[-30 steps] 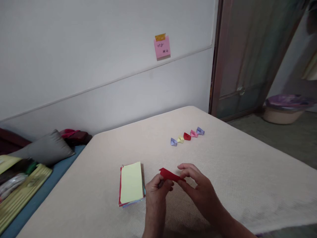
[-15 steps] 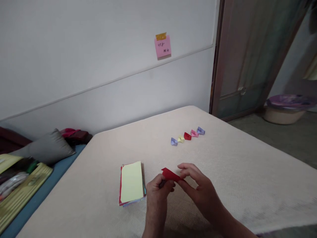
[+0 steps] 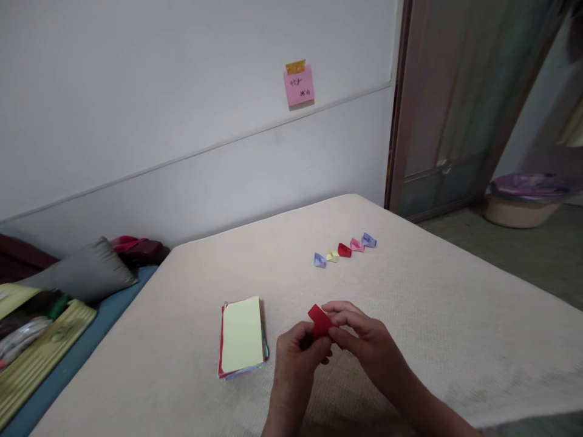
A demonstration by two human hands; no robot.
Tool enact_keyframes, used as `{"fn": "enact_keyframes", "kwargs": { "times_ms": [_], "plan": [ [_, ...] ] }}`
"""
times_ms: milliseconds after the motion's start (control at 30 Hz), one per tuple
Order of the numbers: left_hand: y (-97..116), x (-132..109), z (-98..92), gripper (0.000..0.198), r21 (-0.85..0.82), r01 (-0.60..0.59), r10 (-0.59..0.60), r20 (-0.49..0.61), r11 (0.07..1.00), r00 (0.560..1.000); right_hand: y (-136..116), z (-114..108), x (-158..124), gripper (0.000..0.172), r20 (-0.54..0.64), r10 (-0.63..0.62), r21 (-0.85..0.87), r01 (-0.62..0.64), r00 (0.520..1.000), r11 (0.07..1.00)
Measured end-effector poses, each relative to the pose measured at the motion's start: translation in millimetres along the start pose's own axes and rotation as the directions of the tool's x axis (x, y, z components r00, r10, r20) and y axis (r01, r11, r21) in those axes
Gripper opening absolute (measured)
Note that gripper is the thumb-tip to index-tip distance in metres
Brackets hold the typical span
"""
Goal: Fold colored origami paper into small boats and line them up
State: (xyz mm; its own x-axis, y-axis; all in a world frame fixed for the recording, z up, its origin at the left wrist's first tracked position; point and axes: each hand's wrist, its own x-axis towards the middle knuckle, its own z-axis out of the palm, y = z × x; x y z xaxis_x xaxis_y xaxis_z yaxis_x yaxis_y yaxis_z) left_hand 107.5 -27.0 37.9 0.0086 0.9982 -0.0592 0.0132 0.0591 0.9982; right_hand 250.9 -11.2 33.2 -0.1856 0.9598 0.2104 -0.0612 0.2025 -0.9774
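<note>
A small piece of folded red paper [image 3: 320,322] is pinched between both hands above the cream-covered surface. My left hand [image 3: 299,353] grips its lower left part with thumb and fingers. On the right side, the thumb and fingertips of my right hand [image 3: 361,331] close on the paper's edge. Fingers cover part of the folds. Left of my hands lies a stack of coloured paper [image 3: 243,335] with a pale yellow sheet on top. Beyond them, a slanting row of several small folded paper boats stands, among them a red one [image 3: 345,250] and a yellow one [image 3: 332,257].
The cream-covered surface [image 3: 191,291] meets a white wall bearing a taped pink note [image 3: 299,85]. At the left are a grey cushion [image 3: 98,270] and a yellow tray [image 3: 50,340] of odds and ends. A basin [image 3: 523,209] sits on the floor at right.
The red paper has been turned between my hands and now shows a shorter, more upright face. Both hands have shifted slightly, the left one to the right.
</note>
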Motion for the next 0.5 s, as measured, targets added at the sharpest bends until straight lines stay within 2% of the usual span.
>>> {"fn": "enact_keyframes", "kwargs": {
  "times_ms": [100,200,267,367,500],
  "plan": [
    [2.1,-3.0,-0.8,0.026,-0.051,0.025,-0.024,0.014,0.998,1.0,-2.6,-2.2,3.1,0.019,0.115,0.123,0.19,-0.143,0.986,0.971],
    [3.3,-5.9,-1.7,0.038,-0.17,0.026,-0.029,-0.013,0.985,1.0,-5.5,-2.1,4.5,0.021,0.175,0.147,0.273,-0.192,0.974,0.943],
    [3.6,-6.6,-1.5,0.034,-0.272,0.054,-0.054,0.006,0.961,0.998,-6.5,-0.3,4.4,0.022,0.208,0.139,0.307,-0.2,0.968,0.931],
    [3.9,-6.3,0.1,0.03,-0.408,0.133,-0.103,0.094,0.903,0.99,-5.5,4.2,3.4,0.023,0.271,0.135,0.374,-0.233,0.953,0.898],
    [2.0,-5.8,1.1,0.027,-0.521,0.211,-0.136,0.178,0.827,0.974,-2.8,8.8,1.7,0.026,0.32,0.14,0.439,-0.278,0.937,0.854]
  ]
}}
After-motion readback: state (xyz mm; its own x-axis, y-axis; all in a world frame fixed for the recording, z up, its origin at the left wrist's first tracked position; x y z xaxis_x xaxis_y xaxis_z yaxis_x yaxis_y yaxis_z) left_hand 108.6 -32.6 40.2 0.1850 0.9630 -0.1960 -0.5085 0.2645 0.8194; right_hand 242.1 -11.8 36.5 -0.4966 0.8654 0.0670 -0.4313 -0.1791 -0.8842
